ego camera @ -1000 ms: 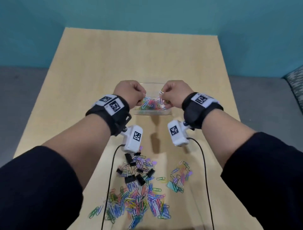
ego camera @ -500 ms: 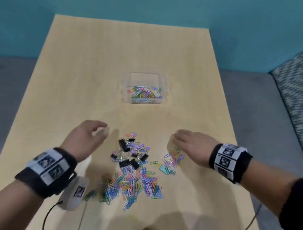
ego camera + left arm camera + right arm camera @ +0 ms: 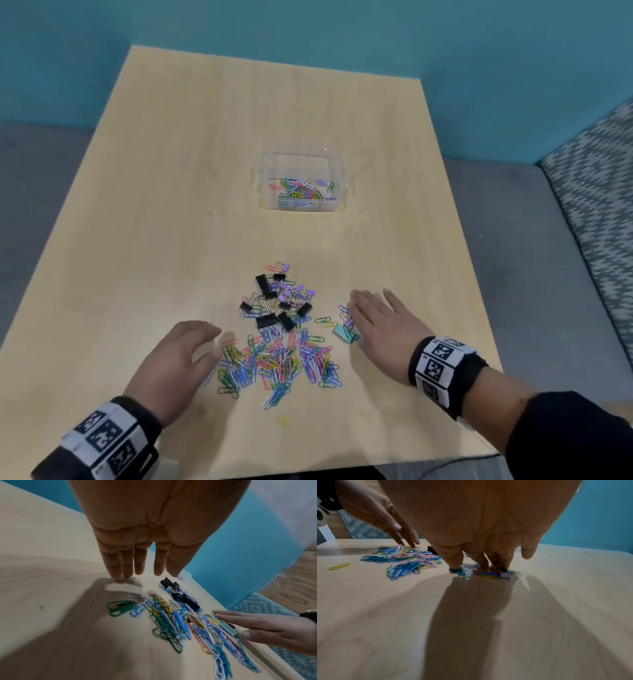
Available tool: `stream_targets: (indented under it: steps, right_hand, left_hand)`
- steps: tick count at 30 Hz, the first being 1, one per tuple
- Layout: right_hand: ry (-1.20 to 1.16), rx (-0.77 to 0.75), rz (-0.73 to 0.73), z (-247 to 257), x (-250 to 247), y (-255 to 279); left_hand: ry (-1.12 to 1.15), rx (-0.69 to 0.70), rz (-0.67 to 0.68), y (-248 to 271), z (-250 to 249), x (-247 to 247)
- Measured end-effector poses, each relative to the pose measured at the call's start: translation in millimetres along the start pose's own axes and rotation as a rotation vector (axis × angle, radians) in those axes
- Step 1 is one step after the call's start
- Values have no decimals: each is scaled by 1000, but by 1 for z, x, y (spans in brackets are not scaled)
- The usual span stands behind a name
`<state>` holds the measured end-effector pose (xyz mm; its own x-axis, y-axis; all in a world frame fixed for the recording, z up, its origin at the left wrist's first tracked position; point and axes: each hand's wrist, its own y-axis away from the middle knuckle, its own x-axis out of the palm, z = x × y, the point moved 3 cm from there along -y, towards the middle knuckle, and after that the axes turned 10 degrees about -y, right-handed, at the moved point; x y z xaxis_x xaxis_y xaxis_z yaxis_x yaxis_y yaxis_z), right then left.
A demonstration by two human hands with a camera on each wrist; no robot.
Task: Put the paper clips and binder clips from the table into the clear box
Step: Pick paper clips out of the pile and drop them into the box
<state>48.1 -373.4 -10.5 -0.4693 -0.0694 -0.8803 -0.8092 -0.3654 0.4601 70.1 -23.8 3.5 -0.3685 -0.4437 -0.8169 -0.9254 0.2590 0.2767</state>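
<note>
Both flat, unclenched: left hand (image 3: 178,356) beside heaped coloured wire paper clips (image 3: 277,363), right hand (image 3: 380,325) pressing small binder clips (image 3: 346,330); light, slippery, tangling, so probably best scooped from underneath.

Looks like an office or study room: pale wood-grain bench (image 3: 191,178) set against a plain teal wall (image 3: 342,31), grey carpeted floor (image 3: 34,178), a patterned grey-white upholstered seat (image 3: 596,192) at the right; stationery only, coloured paper clips (image 3: 274,366) and black binder clips (image 3: 267,301)
</note>
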Motion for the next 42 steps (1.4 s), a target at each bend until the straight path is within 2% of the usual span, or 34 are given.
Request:
stream_targets:
  steps: [9,15,20,23,27,31,35,38,40,42]
  right_hand:
    - [-73,144,-46,22,23,47]
    - [-155,271,-99,58,46,72]
    - [-227,192,-204,97,39,71]
    - [-300,267,-288,88,31,64]
    - [-274,316,-196,82,36,54]
    - [-238,173,-190,96,34,67]
    - [-317,382,-274,72,33,78]
    - [-323,509,-177,63,36,72]
    - [-295,520,-168,67,37,67]
    - [-269,456,-188,77,36,65]
  left_hand:
    - [-32,15,23,10,7,-4]
    - [-121,105,58,23,9,1]
    - [-166,150,79,35,7,11]
    - [-177,157,93,39,5,11]
    - [-179,167,107,42,5,11]
    - [-188,172,98,42,8,7]
    - [-198,146,101,44,16,7]
    - [-209,143,104,45,18,10]
    - [-212,149,108,44,17,11]
    - [-205,150,109,42,15,10]
